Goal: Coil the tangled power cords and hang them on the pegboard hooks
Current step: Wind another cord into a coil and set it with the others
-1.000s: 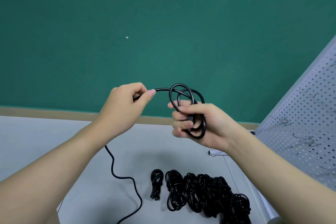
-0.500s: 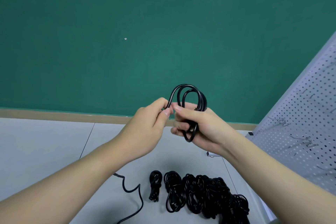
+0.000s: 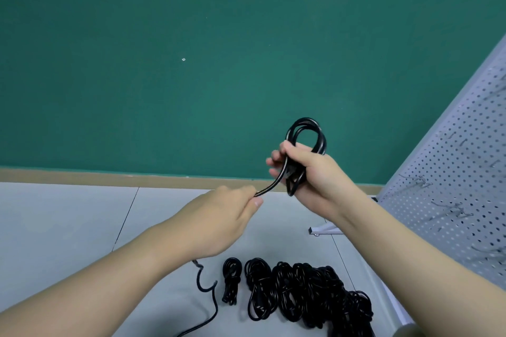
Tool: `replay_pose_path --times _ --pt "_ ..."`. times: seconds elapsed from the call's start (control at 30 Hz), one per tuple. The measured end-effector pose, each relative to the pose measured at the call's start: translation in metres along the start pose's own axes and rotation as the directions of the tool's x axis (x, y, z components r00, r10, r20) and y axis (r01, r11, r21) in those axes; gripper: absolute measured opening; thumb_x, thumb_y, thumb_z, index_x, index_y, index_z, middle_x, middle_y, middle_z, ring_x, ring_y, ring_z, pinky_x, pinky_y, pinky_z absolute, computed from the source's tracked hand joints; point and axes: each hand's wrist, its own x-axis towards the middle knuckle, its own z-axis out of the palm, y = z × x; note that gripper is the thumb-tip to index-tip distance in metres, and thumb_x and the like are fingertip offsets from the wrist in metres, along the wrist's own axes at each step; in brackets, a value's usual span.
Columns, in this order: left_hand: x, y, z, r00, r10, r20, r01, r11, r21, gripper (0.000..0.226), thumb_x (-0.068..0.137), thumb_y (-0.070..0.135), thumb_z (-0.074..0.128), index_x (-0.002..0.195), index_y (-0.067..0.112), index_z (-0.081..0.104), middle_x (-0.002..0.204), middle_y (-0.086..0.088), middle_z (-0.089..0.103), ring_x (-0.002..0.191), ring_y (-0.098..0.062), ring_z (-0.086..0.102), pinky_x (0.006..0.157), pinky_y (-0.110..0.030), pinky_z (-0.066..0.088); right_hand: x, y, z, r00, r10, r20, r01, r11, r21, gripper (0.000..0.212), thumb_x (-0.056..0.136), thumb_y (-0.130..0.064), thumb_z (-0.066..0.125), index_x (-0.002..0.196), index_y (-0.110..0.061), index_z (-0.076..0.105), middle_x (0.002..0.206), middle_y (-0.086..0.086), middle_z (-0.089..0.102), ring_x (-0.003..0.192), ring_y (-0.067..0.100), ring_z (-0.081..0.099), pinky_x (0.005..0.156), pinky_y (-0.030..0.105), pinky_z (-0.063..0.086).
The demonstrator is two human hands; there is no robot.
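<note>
The right hand (image 3: 309, 172) grips the springy, light cord coil (image 3: 306, 145); just below-left of it, the left hand (image 3: 227, 216) pinches the trailing strand, fingers closed.

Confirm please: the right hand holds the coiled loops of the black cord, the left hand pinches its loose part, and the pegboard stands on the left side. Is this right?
Not quite. In the head view the pegboard stands on the right side. The rest holds: the right hand holds the coiled loops of the black cord, and the left hand pinches its loose part.
</note>
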Motion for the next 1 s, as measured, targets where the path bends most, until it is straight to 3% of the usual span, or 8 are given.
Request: replay_pose_path --times 0.13,0.2,0.37,0.43,0.5,0.6,0.8,1.0 --pt "0.006 -0.015 -0.015 0.995 -0.030 -0.094 0.026 0.999 -0.048 0.045 0.105 0.052 0.038 0.081 0.018 0.057 0.069 0.001 0.059 0.063 -0.018 0.053 0.066 -0.037 0.048 0.011 -0.014 -0.020 0.990 0.109 -0.087 -0.066 0.914 0.399 0.023 0.105 -0.013 0.053 0.082 -0.011 0.053 0.064 -0.001 0.045 0.053 0.012 0.049 0.054 0.026 0.053" --pt "0.006 -0.022 -0.026 0.980 -0.033 -0.196 0.022 0.998 -0.057 0.041 0.100 0.053 0.047 0.075 0.022 0.056 0.059 0.003 0.054 0.055 -0.014 0.044 0.057 -0.035 0.040 0.014 -0.018 -0.028 0.988 0.097 -0.124 -0.038 0.912 0.407 0.022 0.104 -0.015 0.056 0.082 -0.011 0.052 0.063 -0.003 0.038 0.050 0.011 0.036 0.045 0.022 0.042" --pt "-0.001 -0.031 -0.045 0.908 0.214 -0.359 -0.222 0.975 0.019 0.019 0.100 0.038 0.057 0.083 0.032 0.060 0.061 0.010 0.051 0.061 -0.014 0.048 0.055 -0.031 0.038 0.009 -0.015 -0.026 0.992 -0.005 -0.129 0.004 1.000 -0.007 0.036 0.087 -0.040 0.079 0.092 -0.011 0.059 0.067 -0.003 0.035 0.056 0.013 0.032 0.051 0.024 0.037" --pt "-0.001 -0.027 -0.045 0.865 0.295 -0.405 -0.315 0.949 0.017 0.017 0.104 0.034 0.056 0.090 0.028 0.065 0.066 0.011 0.053 0.066 -0.014 0.050 0.058 -0.025 0.037 0.003 -0.013 -0.018 0.999 0.000 -0.054 -0.013 0.970 -0.245 0.062 0.067 -0.059 0.089 0.095 -0.013 0.058 0.070 -0.004 0.037 0.058 0.014 0.035 0.063 0.031 0.037" --pt "0.001 -0.023 -0.044 0.844 0.318 -0.432 -0.365 0.930 -0.030 0.017 0.102 0.032 0.055 0.095 0.025 0.069 0.072 0.011 0.058 0.068 -0.014 0.052 0.060 -0.021 0.037 -0.002 -0.008 -0.011 0.997 -0.002 0.083 0.040 0.884 -0.465 0.059 0.062 -0.067 0.088 0.087 -0.022 0.060 0.067 -0.008 0.042 0.062 0.014 0.039 0.072 0.039 0.033" --pt "0.005 -0.021 -0.045 0.815 0.327 -0.478 -0.393 0.919 -0.041 0.018 0.100 0.030 0.057 0.098 0.022 0.073 0.079 0.011 0.067 0.070 -0.014 0.056 0.064 -0.023 0.042 -0.013 -0.001 0.003 0.961 0.099 0.257 0.074 0.805 -0.588 0.043 0.068 -0.064 0.078 0.073 -0.024 0.062 0.064 -0.007 0.045 0.067 0.019 0.041 0.065 0.035 0.033" --pt "0.007 -0.015 -0.039 0.851 0.222 -0.475 -0.342 0.922 -0.182 0.014 0.098 0.043 0.063 0.103 0.030 0.065 0.065 0.006 0.061 0.059 -0.015 0.047 0.058 -0.035 0.040 -0.026 0.005 0.017 0.901 0.243 0.360 0.138 0.625 -0.768 0.037 0.071 -0.029 0.071 0.107 -0.026 0.063 0.095 -0.014 0.063 0.069 0.004 0.058 0.066 0.023 0.046" --pt "0.008 -0.018 -0.043 0.891 -0.003 -0.454 -0.144 0.947 -0.288 0.052 0.088 0.072 0.050 0.079 0.020 0.055 0.054 0.008 0.037 0.053 -0.010 0.032 0.054 -0.032 0.029 -0.028 0.013 0.025 0.807 0.353 0.473 -0.059 0.845 -0.532 0.037 0.070 0.001 0.050 0.105 -0.005 0.062 0.072 0.002 0.044 0.057 0.017 0.037 0.074 0.036 0.047"
